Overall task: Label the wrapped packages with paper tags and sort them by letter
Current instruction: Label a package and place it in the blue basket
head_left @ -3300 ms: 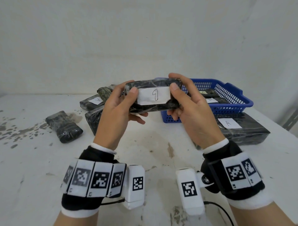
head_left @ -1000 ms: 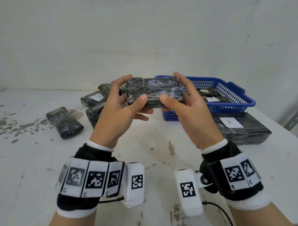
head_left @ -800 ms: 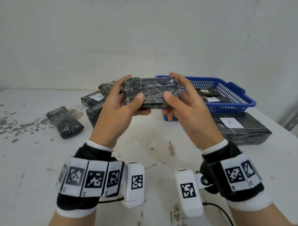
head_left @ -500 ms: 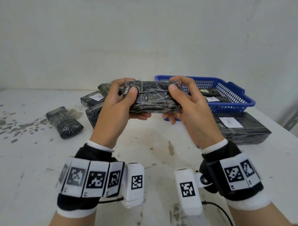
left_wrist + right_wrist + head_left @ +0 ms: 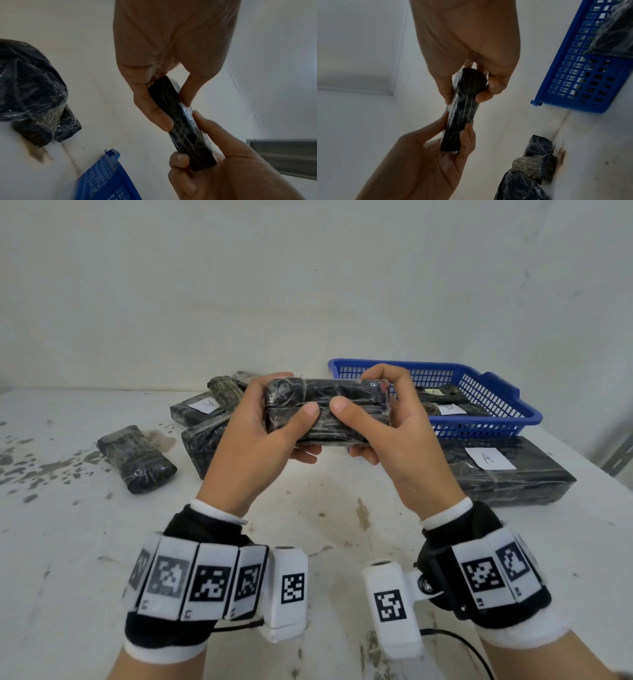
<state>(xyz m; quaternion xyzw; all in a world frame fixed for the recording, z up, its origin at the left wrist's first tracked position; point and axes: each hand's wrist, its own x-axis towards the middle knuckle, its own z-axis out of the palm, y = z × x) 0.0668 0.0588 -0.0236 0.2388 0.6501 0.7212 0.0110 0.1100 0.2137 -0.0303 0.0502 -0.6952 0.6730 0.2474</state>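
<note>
Turned since earlier frames: package [image 5: 327, 414] now showing a plain dark face, its paper tag out of sight. Held above the table [image 5: 85, 542] at both ends, left hand [image 5: 260, 436] and right hand [image 5: 394, 433] each curled round it, thumbs pressed on the near face. Far right, blue basket [image 5: 493, 392] with tagged packages inside; just near it, a large package [image 5: 507, 477] tagged A. Far left, a heap of packages [image 5: 205, 419], one small package [image 5: 137, 458] lying apart.

Left wrist: left fingers [image 5: 154, 115] and thumb pinching one end of the package, right hand gripping the other end.

Right wrist: same grasp mirrored, basket at right, heap below.
</note>
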